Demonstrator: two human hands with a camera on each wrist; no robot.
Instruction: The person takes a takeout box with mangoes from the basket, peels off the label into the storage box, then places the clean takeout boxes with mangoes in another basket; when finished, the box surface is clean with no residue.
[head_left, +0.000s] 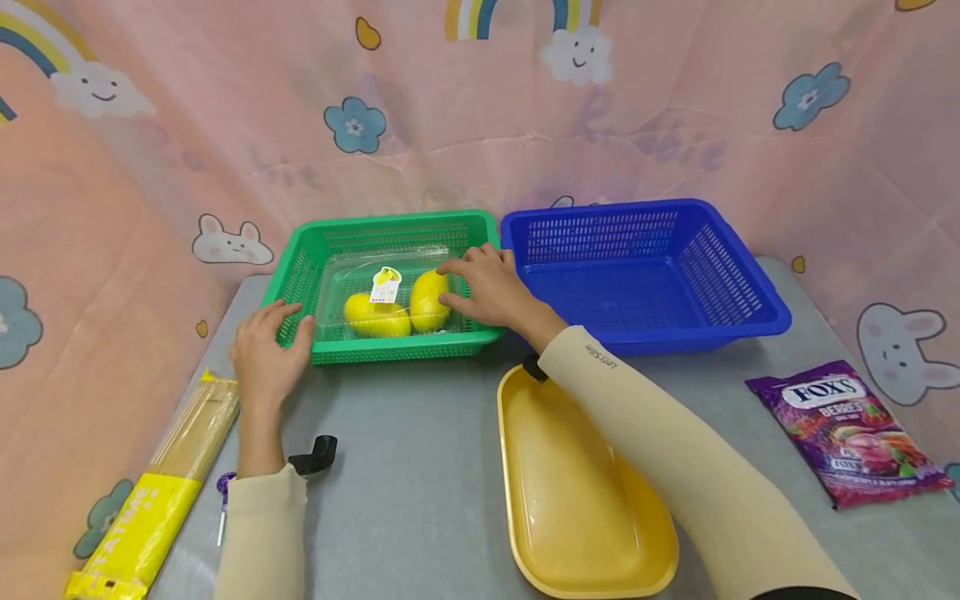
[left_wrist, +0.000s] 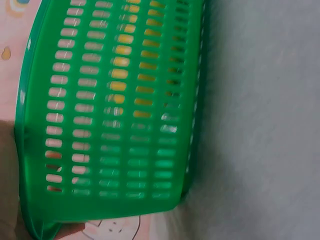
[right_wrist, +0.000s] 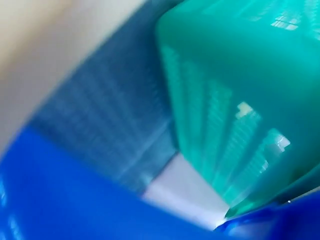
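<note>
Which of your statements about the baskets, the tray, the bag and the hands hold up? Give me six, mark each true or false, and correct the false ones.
1. A clear container with two yellow fruits sits in the green basket. True.
2. The blue basket stands to the right of the green one. True.
3. The Fox's bag lies in the blue basket. False: it lies on the gray table, at the right.
4. The right hand is at the green basket's right end. True.
5. The left hand is at the blue basket. False: it is at the green basket's near left corner.
6. The yellow tray holds both fruits. False: they are in the clear container.
</note>
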